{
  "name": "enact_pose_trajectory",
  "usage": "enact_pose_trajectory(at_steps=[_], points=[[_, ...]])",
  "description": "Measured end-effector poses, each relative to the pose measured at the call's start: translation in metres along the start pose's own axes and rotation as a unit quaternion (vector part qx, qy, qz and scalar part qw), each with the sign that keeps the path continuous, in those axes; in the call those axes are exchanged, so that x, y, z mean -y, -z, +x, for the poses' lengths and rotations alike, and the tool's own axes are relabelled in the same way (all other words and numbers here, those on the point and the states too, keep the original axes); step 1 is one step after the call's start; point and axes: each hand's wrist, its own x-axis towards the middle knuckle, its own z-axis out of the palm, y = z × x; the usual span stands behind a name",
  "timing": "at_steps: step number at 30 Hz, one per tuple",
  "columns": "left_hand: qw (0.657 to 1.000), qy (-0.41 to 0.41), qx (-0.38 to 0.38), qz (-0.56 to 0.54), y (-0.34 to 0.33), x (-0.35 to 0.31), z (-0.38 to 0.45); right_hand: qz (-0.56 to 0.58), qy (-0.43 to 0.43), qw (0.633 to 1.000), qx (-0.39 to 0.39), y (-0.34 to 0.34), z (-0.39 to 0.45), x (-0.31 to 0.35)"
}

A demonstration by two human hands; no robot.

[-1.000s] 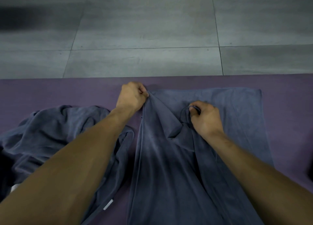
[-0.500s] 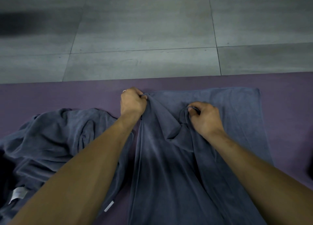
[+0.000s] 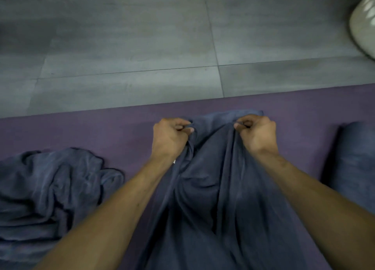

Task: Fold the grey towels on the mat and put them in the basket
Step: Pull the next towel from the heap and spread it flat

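Both fists (image 3: 169, 136) (image 3: 256, 134) gripping towel (image 3: 213, 168)

Pale basket (image 3: 364, 24) cut off right

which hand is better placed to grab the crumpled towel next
Left, probably. The crumpled towel lies on the left hand side; the right hand is farther away. Both grip the middle towel now.

Beyond my fingers lies a grey tiled floor (image 3: 125, 46), its dark grout lines (image 3: 211, 26) crossing ahead of them and running away from me, with blurred darker patches off to their left.
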Motion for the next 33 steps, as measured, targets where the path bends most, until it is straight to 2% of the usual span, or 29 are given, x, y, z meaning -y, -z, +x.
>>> enact_pose_trajectory(at_steps=[3,12,15,22,27,33], points=[[0.999,-0.017,-0.012,-0.026,-0.032,-0.009,-0.007,0.017,-0.039,0.998,-0.039,0.022,0.018,-0.019],[0.997,-0.067,-0.032,0.0,-0.055,-0.006,-0.012,-0.043,-0.056,0.997,-0.032,0.031,0.058,-0.029],[0.997,-0.069,-0.035,0.008,-0.059,-0.005,-0.014,-0.028,-0.08,0.996,-0.021,0.027,0.064,-0.035],[0.997,-0.045,-0.061,0.005,-0.062,-0.003,-0.016,0.013,-0.106,0.991,-0.081,0.015,0.057,-0.034],[0.996,-0.05,-0.069,0.004,-0.061,-0.002,-0.016,-0.062,-0.108,0.988,-0.087,0.01,0.057,-0.031],[0.993,-0.083,-0.084,0.02,-0.063,0.001,-0.015,-0.163,-0.113,0.98,-0.017,0.017,0.06,-0.021]])
